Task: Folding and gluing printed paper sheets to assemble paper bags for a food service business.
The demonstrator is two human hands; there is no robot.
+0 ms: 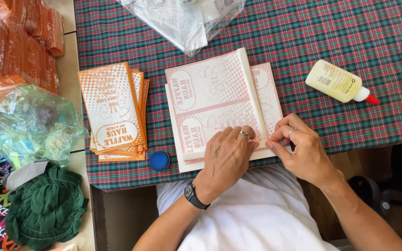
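- A stack of pink-printed paper sheets (210, 97) lies flat on the desk (350, 37), near its front edge and roughly in the middle of the view; the top sheet is folded along a long crease on its right side.
- The left hand (226, 155) lies palm down on the near end of the top sheet, fingers (238, 135) held close together and pressing the paper flat; a ring sits on one finger and a dark watch on the wrist.
- The right hand (301, 148) is just beside it, thumb and forefinger pinching the near right edge of the folded sheet, the other fingers curled; it also wears a ring.
- Left of the pink sheets, a neat pile of orange-printed paper bags (115, 109) rests on the desk, close but apart from them.
- A small round blue lid (158, 161) sits between the two piles at the front edge.
- A glue bottle (338, 83) with a red tip lies on its side, well to the right.
- A crumpled clear plastic bag (182, 21) lies at the far edge.
- The desk is covered with a red and green checked cloth.
- Off the desk to the left are orange packs in plastic (15, 46), a greenish plastic bag (33, 123) and a green cloth (47, 209).
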